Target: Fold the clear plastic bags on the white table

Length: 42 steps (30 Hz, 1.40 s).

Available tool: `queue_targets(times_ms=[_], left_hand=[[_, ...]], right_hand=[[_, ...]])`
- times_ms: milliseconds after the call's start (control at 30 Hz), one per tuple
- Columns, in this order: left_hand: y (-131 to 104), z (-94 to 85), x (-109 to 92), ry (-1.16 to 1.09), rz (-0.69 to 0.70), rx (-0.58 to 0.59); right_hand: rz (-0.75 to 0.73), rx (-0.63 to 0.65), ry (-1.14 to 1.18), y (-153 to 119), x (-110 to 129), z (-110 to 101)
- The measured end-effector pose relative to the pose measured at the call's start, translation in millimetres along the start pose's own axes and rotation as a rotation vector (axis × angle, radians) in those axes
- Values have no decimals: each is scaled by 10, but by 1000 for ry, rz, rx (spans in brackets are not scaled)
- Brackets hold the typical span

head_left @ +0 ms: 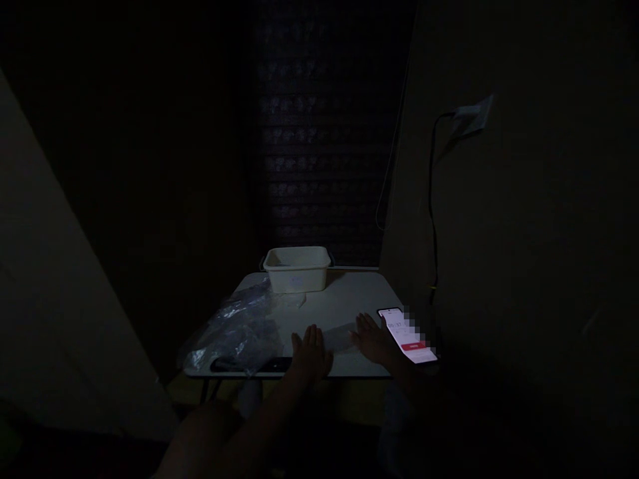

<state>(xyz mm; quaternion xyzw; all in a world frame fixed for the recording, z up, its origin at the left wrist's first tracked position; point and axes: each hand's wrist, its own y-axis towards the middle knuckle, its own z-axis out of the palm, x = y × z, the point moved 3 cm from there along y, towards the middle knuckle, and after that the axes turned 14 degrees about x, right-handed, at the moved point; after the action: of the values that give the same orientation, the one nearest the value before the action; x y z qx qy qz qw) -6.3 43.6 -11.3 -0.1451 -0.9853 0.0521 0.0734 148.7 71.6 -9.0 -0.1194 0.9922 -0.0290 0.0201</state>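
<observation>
One white-topped table (349,293), dim light. Crumpled clear plastic (239,326) heaped over its left side, partly covering a dark flat object (277,364) at the near edge. Cream tub (298,271) at the far side, just behind the plastic. Lit phone (408,336) at the right edge, just beside the right hand (373,339). Left hand (309,356) open, palm down, fingers slightly spread; right likewise, fingers loosely apart. Smallest: a thin translucent sheet (339,338), flat on the tabletop between both hands, its ends near the fingers; contact hard to tell.
</observation>
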Motion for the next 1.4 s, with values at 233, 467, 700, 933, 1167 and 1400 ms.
queue_targets(times_ms=[233, 467, 700, 933, 1167, 1400], left_hand=[[-84, -112, 5, -9, -131, -82], [-94, -301, 181, -88, -123, 30], [-83, -262, 168, -87, 252, 83], [-306, -305, 25, -9, 336, 61], [-308, -327, -112, 85, 238, 109], [-341, -368, -181, 39, 213, 118]], right_hand=[[-7, 24, 12, -70, 65, -118], [-84, 87, 76, -239, 243, -311], [-68, 152, 101, -226, 194, -284], [-103, 105, 111, -244, 248, -319], [-97, 77, 82, -277, 225, -379], [4, 159, 195, -221, 134, -350]])
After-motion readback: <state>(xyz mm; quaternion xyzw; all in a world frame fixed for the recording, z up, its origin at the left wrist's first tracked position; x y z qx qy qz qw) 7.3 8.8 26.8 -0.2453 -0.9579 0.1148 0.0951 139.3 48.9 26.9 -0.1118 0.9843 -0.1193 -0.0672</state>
